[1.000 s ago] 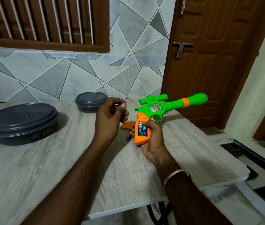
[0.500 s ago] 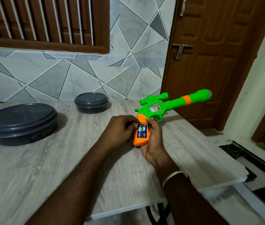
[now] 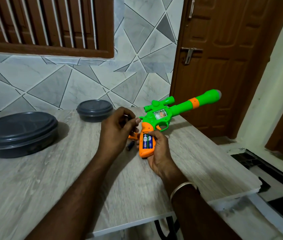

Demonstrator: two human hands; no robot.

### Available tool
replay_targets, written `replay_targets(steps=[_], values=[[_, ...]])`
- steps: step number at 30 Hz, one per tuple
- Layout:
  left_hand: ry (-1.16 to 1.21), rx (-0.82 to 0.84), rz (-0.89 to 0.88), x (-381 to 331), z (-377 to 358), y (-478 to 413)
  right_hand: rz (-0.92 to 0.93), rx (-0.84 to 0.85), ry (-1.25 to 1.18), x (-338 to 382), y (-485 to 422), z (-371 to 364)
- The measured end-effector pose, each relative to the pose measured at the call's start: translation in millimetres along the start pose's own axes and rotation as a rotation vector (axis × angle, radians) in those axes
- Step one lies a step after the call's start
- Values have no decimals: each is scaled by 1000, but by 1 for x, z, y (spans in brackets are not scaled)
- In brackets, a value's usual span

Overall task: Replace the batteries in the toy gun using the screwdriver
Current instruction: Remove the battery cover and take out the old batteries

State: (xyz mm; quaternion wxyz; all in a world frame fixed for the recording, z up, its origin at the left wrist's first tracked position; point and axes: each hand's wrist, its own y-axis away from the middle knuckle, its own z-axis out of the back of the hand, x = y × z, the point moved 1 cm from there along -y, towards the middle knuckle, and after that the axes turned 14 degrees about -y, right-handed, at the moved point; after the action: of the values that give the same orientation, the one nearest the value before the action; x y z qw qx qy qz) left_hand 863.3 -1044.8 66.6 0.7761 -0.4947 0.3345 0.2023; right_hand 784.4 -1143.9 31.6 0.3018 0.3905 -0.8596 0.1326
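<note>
Mid-frame, the right hand (image 3: pixel 158 153) grips the toy gun (image 3: pixel 165 116), two batteries (image 3: pixel 147 141) showing in its handle. The left hand (image 3: pixel 118 129) pinches a small dark thing (image 3: pixel 126 116). Next, I think, the orange cover (image 3: pixel 133 135) goes back on.

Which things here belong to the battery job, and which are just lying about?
Job: toy gun in the right hand; two batteries in its handle; loose battery; orange cover; small dark item in the left hand.
Lying about: large lidded container; small lidded container.
</note>
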Motion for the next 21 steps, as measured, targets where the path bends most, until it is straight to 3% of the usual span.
replay_targets(steps=[6, 10, 16, 21], values=[[133, 43, 8, -2, -5, 0, 7, -36, 21, 0, -3, 3], [48, 81, 2, 4, -8, 2, 0, 19, 3, 1, -2, 3], [-53, 146, -50, 4, -9, 4, 40, -110, 156, -6, -5, 6], [-118, 171, -105, 4, -12, 5, 52, -105, 156, -5, -6, 6]])
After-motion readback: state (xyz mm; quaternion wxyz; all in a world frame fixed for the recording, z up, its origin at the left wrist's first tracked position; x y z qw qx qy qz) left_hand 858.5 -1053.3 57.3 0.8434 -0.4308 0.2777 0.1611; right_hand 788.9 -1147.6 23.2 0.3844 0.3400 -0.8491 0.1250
